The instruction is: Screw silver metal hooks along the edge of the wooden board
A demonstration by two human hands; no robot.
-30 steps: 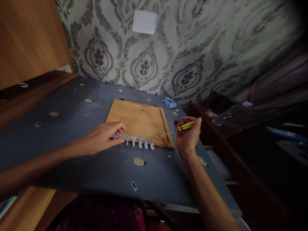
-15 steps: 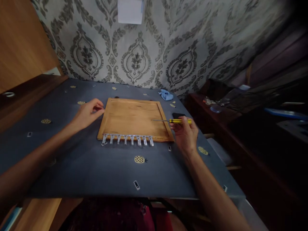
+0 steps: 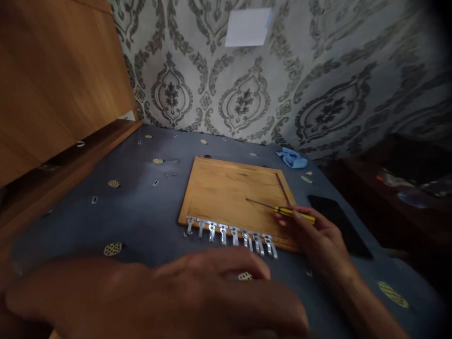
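A wooden board with a raised rim lies on the dark blue-grey tablecloth. Along its near edge sits a row of several metal clips, their ends jutting past the rim. My right hand is closed around the yellow-and-black handle of a screwdriver. The screwdriver points left, its thin shaft over the board's right half. My left hand looms large, dark and blurred close to the camera, in front of the board. A gap shows between its forefinger and thumb, with nothing visible in it.
A crumpled blue cloth lies at the table's far right. Right of the board is a flat black object, partly behind my right hand. A wooden cabinet borders the left side, and a patterned wall stands behind the table.
My left hand has left the board's left edge and come up close to the camera. The view has swung left, so the board sits farther right. The screwdriver stays in my right hand, now tilted.
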